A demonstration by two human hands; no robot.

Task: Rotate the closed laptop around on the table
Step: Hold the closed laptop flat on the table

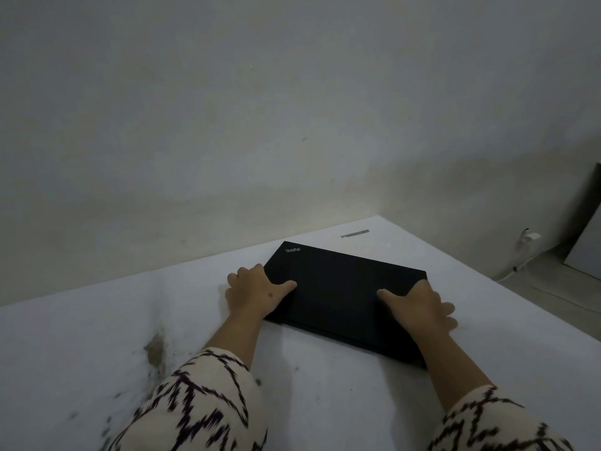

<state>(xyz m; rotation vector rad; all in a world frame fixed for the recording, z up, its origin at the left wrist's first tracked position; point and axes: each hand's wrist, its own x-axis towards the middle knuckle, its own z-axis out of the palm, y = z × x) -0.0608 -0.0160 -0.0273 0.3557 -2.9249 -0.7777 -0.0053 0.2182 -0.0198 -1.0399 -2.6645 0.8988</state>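
A closed black laptop (338, 288) lies flat on the white table (97, 336), skewed so its logo corner points to the far left. My left hand (252, 291) grips its left edge, thumb on the lid and fingers curled around the side. My right hand (419, 307) grips the right edge the same way, thumb resting on the lid and fingers wrapped over the side. Both forearms wear cream sleeves with a dark zigzag pattern.
A small grey strip (355, 233) lies on the table beyond the laptop. Dark stains (156, 349) mark the table at the near left. A wall stands right behind the table. On the right, past the table edge, a white cable (527, 252) and a dark board (588, 229) lean by the floor.
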